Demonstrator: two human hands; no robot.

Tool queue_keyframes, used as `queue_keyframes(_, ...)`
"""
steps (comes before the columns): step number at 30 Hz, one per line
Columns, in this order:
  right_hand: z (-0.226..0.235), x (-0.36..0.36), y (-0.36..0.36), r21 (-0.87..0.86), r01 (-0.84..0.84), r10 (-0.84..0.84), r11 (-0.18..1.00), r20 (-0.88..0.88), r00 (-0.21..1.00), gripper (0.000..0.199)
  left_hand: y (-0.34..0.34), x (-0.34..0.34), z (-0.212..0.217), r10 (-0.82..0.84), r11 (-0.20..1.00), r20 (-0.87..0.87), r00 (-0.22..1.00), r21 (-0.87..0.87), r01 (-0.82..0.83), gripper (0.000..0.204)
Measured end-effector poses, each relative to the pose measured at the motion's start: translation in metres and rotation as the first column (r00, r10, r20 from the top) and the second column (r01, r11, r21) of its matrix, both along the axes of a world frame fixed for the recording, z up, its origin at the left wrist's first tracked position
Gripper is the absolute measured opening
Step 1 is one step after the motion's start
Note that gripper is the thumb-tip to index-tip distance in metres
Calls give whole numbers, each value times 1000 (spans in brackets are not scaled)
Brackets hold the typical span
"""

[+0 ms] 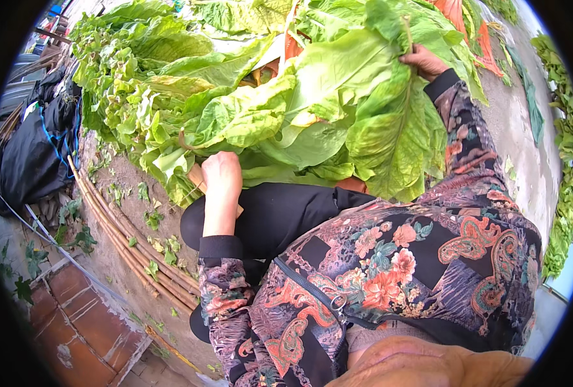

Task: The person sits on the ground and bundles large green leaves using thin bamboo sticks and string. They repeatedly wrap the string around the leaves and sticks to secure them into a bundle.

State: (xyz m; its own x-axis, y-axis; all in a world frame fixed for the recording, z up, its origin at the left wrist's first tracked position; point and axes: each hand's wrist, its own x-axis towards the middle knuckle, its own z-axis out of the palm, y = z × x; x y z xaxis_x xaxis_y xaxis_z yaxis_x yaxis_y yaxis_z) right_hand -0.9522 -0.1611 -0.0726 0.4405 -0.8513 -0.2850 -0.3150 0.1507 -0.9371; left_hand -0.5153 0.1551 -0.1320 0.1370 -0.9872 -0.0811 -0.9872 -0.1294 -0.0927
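A large heap of broad, yellow-green tobacco leaves [247,119] spreads in front of my knees. My right hand [426,62] is closed at the far right of the heap, pinching the stem end of a big tobacco leaf [393,129] whose blade hangs down toward my lap. Beside my left knee, my left hand [222,175] is wrapped round a pale wooden stick [197,177]. One end of that stick meets the leaves, and a short piece of it shows below my fist. The fingertips of both hands are partly hidden.
Several long bamboo poles [128,238] lie on the ground at my left. Beyond them sits a black sheet bundle [38,148] with blue cord. A rusty brown panel [80,322] lies at the lower left. More green leaves [563,161] line the far right, near orange cloth [486,51].
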Motion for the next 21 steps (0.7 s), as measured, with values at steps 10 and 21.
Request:
queue_keyframes(10,17,-193,-111,-311,594,-593,742,108,798,41,2,17,-64,-134,860,-389,911,-503,-88,37)
queue_keyframes(21,135,229,127,-765,-460,339,451,-330,881,38,31,7,14,-13,974,-144,990,-226,-20,6)
